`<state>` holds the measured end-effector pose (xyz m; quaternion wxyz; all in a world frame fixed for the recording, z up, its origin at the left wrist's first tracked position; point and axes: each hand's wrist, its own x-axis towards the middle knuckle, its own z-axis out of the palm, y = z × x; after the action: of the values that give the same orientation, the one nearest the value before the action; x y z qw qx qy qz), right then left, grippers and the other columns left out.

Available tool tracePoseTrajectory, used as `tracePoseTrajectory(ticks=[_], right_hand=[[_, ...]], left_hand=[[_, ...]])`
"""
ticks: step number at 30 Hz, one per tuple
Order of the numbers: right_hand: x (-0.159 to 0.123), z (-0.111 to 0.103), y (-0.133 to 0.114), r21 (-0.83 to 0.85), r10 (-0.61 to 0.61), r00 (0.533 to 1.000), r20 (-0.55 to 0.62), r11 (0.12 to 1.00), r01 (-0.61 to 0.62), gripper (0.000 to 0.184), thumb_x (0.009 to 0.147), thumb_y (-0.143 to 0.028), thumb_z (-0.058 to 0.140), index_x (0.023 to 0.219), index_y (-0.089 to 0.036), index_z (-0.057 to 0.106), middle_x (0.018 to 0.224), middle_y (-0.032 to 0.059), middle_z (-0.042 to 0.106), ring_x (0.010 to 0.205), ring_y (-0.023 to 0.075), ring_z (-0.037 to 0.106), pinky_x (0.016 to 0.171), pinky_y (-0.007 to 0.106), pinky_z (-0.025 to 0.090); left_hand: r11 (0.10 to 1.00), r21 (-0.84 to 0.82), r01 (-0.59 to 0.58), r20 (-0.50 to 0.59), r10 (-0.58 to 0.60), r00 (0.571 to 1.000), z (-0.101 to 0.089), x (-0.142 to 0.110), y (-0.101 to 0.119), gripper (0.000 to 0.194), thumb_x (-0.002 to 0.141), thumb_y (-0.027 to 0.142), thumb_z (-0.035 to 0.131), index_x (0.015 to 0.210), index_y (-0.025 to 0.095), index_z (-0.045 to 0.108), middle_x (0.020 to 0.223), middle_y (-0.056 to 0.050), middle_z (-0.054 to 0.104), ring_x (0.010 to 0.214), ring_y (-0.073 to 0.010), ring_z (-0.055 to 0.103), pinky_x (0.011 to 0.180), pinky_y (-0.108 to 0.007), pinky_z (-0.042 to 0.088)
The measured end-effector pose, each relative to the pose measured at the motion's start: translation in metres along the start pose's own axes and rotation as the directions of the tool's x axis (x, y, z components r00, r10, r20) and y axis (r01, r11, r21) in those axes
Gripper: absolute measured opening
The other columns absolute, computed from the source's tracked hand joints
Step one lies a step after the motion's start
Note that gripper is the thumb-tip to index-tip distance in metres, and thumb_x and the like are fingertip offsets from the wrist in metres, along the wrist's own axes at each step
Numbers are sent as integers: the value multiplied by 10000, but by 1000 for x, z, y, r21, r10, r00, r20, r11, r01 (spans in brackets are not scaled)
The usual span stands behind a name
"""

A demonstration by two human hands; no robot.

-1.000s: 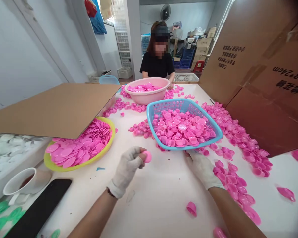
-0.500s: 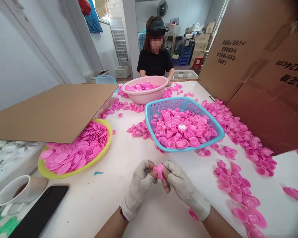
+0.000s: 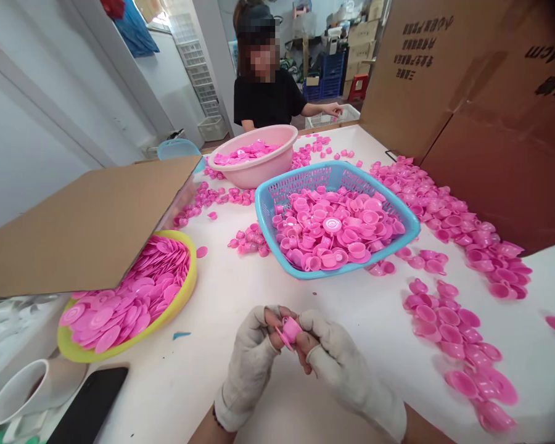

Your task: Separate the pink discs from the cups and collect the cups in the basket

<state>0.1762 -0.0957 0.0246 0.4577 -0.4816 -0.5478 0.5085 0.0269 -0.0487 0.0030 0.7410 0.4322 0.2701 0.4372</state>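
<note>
Between my fingertips, low in the middle of the view, are a small pink toy cup (image 3: 291, 328) and a pink toy saucer (image 3: 283, 338) set against its base. My left hand (image 3: 255, 351), in a fingerless white glove, pinches the saucer side. The cup side is gripped by my right hand (image 3: 335, 354), gloved the same way. Fingers hide part of both pieces, so I cannot tell whether they are joined. Just beyond my hands stands a blue basket (image 3: 269, 237) heaped with pink cups and saucers. At left, a yellow basin (image 3: 192, 271) holds many pink saucers.
Rows of pink cups (image 3: 448, 333) lie to the right, beside a large cardboard box (image 3: 499, 154). A cardboard sheet (image 3: 87, 216) overhangs the yellow basin. A mug (image 3: 50, 385) and phone (image 3: 90, 404) lie front left. Across the table, a co-worker (image 3: 268, 92) sits behind a pink basin (image 3: 282, 151).
My view has tilted. The cup and saucer have turned in my fingers, showing more of the cup's side. The co-worker's arm now reaches out over a white basket beside the table.
</note>
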Motion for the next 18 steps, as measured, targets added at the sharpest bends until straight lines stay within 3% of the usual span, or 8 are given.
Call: tracePoseTrajectory(ticks=[4,10,13,15,18], right_hand=[[-2,-1,-1,37,-3,999,48,999,1,267,960,-329,374,749,-193,466,619,-45,459,560,82,436,535,204,354],[-5,-8,-3,-75,-62,997,41,995,65,236,964,-283,339,774,-205,457,675,-37,462,614,97,440,576,218,361],[-5,-8,-1,-168,-98,995,30,981,101,113,882,-312,497,846,-211,463,733,-29,494,639,113,462,584,230,378],[-4,-6,2,-255,-124,992,1,960,120,157,822,-294,577,884,-213,456,749,-29,515,630,118,473,578,236,378],[-4,-2,8,-416,-197,980,-13,893,173,55,882,-245,496,868,-218,450,744,-21,546,632,129,495,588,251,368]], left_hand=[[1000,29,1,13,-1,1000,-2,-1,0,134,795,239,661,795,179,542,919,-18,595,720,-117,580,651,-260,495],[963,251,-102,-12,108,994,2,-2,1,84,823,217,628,815,191,549,896,-14,603,785,-119,587,698,-234,498],[934,346,-88,-38,107,994,6,-4,5,157,840,219,601,987,240,552,887,-6,603,764,-127,601,703,-255,513],[897,436,-80,-2,90,996,6,-5,9,257,852,220,581,1104,264,550,910,-15,600,779,-139,609,710,-266,517],[819,548,-169,117,126,985,3,-4,14,221,851,243,582,1069,254,614,974,-33,586,866,-154,591,751,-252,502]])
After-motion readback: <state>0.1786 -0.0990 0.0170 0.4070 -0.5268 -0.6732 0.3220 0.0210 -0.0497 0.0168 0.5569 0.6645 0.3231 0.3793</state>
